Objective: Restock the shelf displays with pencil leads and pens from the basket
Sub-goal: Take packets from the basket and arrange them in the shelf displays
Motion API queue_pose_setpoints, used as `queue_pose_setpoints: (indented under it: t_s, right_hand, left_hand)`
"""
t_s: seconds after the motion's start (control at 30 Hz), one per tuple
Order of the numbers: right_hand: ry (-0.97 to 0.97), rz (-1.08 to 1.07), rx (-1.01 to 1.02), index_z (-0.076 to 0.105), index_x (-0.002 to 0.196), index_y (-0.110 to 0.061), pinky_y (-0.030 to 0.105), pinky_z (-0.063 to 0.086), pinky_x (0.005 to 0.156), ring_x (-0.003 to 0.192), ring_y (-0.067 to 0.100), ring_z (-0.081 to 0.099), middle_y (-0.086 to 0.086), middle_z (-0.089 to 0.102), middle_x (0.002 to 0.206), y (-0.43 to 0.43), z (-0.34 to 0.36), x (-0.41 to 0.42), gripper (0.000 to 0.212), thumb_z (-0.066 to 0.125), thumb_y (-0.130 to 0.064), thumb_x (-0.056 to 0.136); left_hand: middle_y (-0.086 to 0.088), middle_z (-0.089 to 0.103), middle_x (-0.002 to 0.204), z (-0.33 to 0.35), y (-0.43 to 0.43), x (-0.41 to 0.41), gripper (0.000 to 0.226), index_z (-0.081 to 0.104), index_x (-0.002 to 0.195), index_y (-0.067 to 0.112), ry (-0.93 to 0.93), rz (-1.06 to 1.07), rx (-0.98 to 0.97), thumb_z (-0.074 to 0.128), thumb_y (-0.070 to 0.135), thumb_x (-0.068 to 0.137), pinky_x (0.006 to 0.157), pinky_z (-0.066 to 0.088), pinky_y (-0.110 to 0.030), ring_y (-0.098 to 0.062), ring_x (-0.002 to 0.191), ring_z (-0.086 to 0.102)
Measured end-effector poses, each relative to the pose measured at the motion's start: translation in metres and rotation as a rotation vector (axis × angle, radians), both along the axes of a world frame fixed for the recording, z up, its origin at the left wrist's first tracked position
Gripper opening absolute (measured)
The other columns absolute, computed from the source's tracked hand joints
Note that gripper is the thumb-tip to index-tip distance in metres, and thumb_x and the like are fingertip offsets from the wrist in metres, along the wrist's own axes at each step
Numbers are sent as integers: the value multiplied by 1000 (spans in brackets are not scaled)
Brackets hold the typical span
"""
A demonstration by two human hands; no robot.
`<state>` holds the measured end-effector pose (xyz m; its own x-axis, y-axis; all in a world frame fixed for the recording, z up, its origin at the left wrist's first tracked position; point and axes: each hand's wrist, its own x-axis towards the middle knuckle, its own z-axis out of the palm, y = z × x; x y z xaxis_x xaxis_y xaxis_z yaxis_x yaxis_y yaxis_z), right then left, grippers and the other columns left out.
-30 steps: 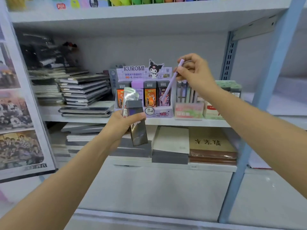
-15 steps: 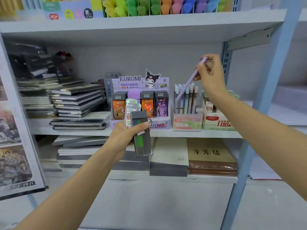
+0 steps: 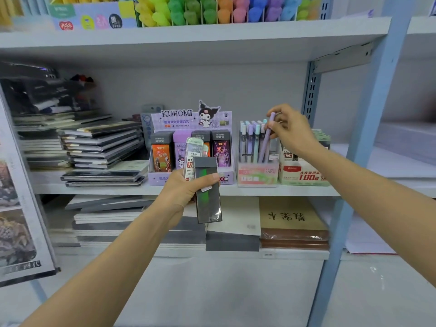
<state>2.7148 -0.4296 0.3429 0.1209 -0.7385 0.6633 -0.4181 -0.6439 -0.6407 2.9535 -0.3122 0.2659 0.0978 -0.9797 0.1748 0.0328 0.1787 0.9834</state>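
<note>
My right hand (image 3: 291,129) pinches the top of a purple pen (image 3: 266,140), whose lower end stands inside the pink pen display box (image 3: 257,174) among several pastel pens. My left hand (image 3: 181,192) grips a few pencil lead packs (image 3: 206,187) in front of the shelf edge: a dark grey pack with a green stripe in front, a clear tube with a red label behind it. The purple Kuromi lead display (image 3: 188,121) stands just behind them, holding several upright lead packs. No basket shows.
A green-and-white lead box (image 3: 303,175) sits right of the pen box. Stacks of notebooks (image 3: 99,147) fill the shelf's left. Highlighters (image 3: 212,10) line the shelf above. Books (image 3: 292,220) lie on the lower shelf. A blue shelf upright (image 3: 368,138) stands at the right.
My right hand has carried the purple pen rightward from the Kuromi display and lowered its tip into the pen box. My left hand has kept its packs in about the same place.
</note>
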Motion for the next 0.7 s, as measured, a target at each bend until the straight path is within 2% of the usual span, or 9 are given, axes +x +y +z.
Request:
queue_pose_setpoints:
  t_s: [0.13,0.27,0.37,0.47,0.6,0.7]
  right_hand:
    - [62,86,38,55,111,-4,16,56,68,84,6,68,4,68,92,3,5,-10,15,52,-1,96]
    - [89,129,72,55,110,-5,15,55,65,78,3,70,6,70,90,4,12,-16,15,53,-1,95]
    - [80,90,76,56,110,-6,16,56,62,72,7,71,8,71,84,2,15,-13,19,61,-4,92]
    - [135,23,80,65,104,-10,17,57,61,65,12,71,6,72,76,-2,12,-9,18,70,-13,87]
    - [77,0,90,70,107,-6,18,58,63,64,11,69,10,72,81,-7,9,-13,19,67,-13,90]
    - [87,2,99,71,100,-10,18,58,62,65,10,70,5,72,79,-6,11,-14,15,69,-19,88]
  left_hand:
    - [-11,74,105,0,0,-2,46,68,114,9,-5,-2,3,81,19,71,98,50,-42,-31,106,67]
    - [-10,74,105,0,0,-6,45,68,114,9,-3,-2,3,80,19,72,99,50,-42,-30,107,67]
    - [-10,74,105,2,-1,-10,42,68,114,9,-5,-3,2,80,16,74,93,52,-36,-30,105,67]
    - [-12,74,104,2,-2,-14,38,69,112,8,3,-6,5,79,14,75,90,54,-37,-29,100,69]
    - [-7,75,94,0,-3,-18,29,71,102,12,11,-16,16,79,15,75,74,53,-29,-22,84,68]
    - [-5,76,88,0,-4,-24,29,71,100,13,6,-35,26,80,16,72,66,53,-25,-18,77,69]
